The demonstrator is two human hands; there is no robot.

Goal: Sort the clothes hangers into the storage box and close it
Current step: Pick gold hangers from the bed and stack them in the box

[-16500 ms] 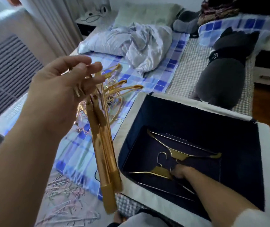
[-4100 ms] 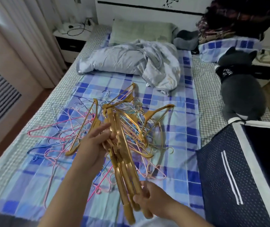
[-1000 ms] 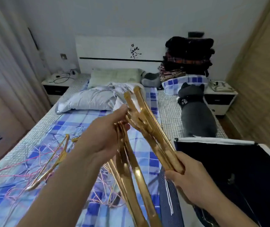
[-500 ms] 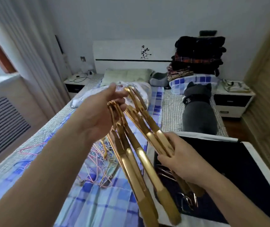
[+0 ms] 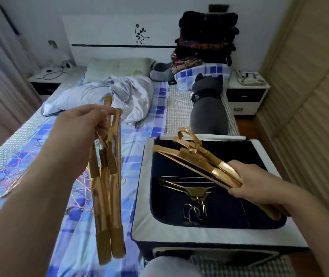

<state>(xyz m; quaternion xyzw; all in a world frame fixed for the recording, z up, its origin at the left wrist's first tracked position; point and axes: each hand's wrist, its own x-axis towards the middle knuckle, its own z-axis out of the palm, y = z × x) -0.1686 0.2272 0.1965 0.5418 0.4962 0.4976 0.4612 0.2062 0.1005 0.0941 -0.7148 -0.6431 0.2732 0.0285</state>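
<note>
My left hand (image 5: 75, 134) grips a bundle of gold hangers (image 5: 105, 188) that hangs down over the blue checked bed. My right hand (image 5: 257, 184) holds a second bunch of gold hangers (image 5: 195, 158) above the open navy storage box (image 5: 141, 196), hooks pointing toward the far rim. Gold hangers (image 5: 191, 186) lie flat inside the box with their hooks toward me. Thin pink and blue wire hangers (image 5: 4, 172) are scattered on the bed at the left.
A crumpled grey quilt (image 5: 115, 94) and a grey plush cat (image 5: 209, 110) lie further up the bed. Folded clothes (image 5: 205, 39) are stacked by the headboard. Nightstands stand at both sides, and a wardrobe wall (image 5: 309, 96) runs along the right.
The two bunches of gold hangers have come apart. My right hand moved its bunch to the right, over the box. My left hand's bundle swung down to hang vertically.
</note>
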